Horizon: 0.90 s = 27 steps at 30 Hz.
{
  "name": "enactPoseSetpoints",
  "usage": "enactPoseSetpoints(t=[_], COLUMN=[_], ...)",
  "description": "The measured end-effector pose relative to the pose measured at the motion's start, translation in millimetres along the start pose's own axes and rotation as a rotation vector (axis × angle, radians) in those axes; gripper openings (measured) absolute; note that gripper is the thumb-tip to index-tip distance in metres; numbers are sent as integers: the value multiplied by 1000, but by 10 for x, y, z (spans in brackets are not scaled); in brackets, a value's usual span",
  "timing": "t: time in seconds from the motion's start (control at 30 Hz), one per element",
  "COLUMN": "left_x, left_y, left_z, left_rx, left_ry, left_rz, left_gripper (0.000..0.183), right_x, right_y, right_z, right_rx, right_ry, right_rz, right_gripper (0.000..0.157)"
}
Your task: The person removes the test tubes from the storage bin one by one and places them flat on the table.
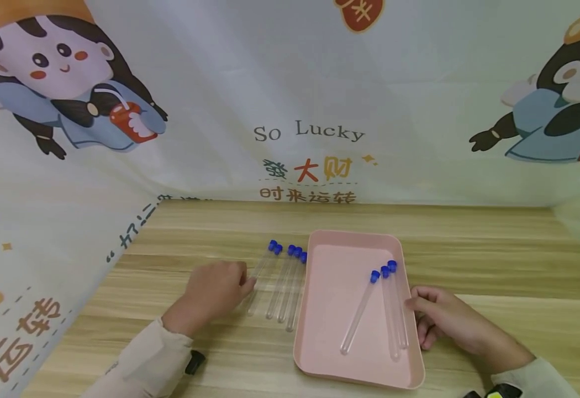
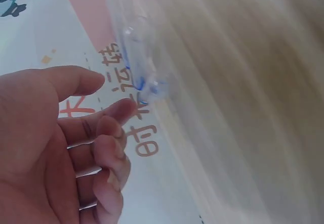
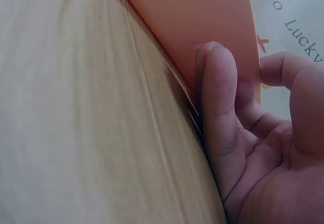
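Several clear test tubes (image 1: 289, 286) with blue caps lie on the table left of a pink tray (image 1: 335, 265). My left hand (image 1: 220, 287) is at the leftmost tubes. In the left wrist view its fingers (image 2: 109, 150) are loosely bent, the thumb apart from the index finger, with nothing between them. Rounded tube ends (image 2: 157, 87) show just beyond the fingertips. My right hand (image 1: 451, 320) pinches the tray's right rim, thumb on the edge and fingers against the outer wall. Inside the tray, one tube (image 1: 359, 315) slants apart from two side by side (image 1: 390, 318).
The wooden tabletop (image 1: 235, 232) runs back to a printed white cloth (image 1: 195, 110) with cartoon figures and lettering. The cloth also hangs at both sides. Dark straps (image 1: 195, 362) show at both wrists.
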<state>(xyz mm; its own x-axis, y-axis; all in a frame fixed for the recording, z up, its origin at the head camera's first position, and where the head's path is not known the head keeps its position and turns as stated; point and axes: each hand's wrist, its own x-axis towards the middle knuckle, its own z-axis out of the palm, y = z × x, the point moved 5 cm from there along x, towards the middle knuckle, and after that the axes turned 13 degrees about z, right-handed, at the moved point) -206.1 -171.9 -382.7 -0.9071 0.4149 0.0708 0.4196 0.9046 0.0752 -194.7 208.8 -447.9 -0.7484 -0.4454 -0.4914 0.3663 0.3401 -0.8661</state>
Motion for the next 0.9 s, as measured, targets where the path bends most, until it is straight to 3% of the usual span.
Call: enactPoseSetpoints(t=[0.27, 0.67, 0.9], left_x=[100, 313, 390], left_y=[297, 843, 1089], left_z=[-106, -190, -192], left_rx=[-9, -71, 29], left_ry=[36, 131, 180], left_rz=[43, 176, 280], left_gripper=[26, 21, 24], right_x=[-8, -7, -14], right_y=[-1, 5, -3], right_z=[-13, -13, -14], right_rx=[-2, 4, 3], right_ry=[0, -4, 0], right_rz=[-4, -4, -11], right_gripper=[19, 20, 20])
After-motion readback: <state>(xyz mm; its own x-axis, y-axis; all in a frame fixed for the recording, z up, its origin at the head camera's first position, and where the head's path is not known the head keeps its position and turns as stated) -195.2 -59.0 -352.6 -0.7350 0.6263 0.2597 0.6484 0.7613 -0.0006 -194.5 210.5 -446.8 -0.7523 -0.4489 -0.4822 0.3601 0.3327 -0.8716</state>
